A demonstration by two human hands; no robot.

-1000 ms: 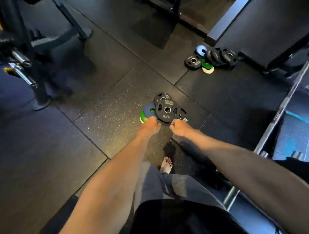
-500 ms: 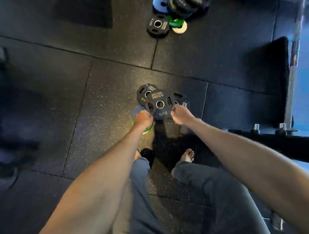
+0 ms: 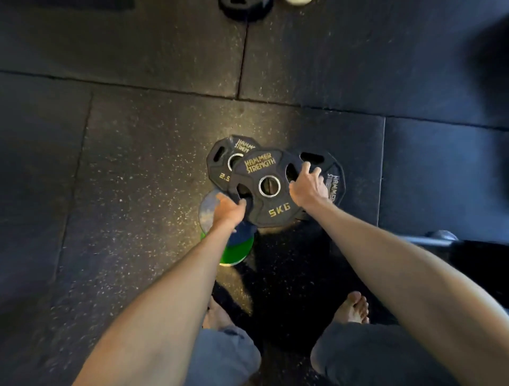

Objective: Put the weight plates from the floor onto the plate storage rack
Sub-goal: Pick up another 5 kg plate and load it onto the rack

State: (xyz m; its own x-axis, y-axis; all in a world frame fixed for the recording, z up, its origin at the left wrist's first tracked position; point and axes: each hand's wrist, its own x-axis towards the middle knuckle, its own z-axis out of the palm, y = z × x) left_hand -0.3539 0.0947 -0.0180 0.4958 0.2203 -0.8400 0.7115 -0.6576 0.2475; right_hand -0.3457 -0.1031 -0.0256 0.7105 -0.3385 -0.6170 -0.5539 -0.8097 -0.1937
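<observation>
A black 5 kg plate point(image 3: 265, 204) lies on top of a small pile on the rubber floor. My left hand point(image 3: 228, 210) grips its lower-left slot and my right hand point(image 3: 308, 184) grips its right slot. Under it on the left sits a black 2.5 kg plate point(image 3: 220, 162), and on the right another black plate point(image 3: 334, 176). A small grey-blue plate point(image 3: 208, 212) and a green plate point(image 3: 237, 252) lie under my left wrist. The storage rack is out of view.
More plates lie at the top edge: a black one point(image 3: 245, 11) and a pale one point(image 3: 298, 1). A metal bar end point(image 3: 438, 237) sticks in at the right. My bare feet point(image 3: 354, 307) stand just behind the pile on black rubber tiles.
I have leaned in closer over the pile. Both hands went from the near edge of the 5 kg plate into its grip slots.
</observation>
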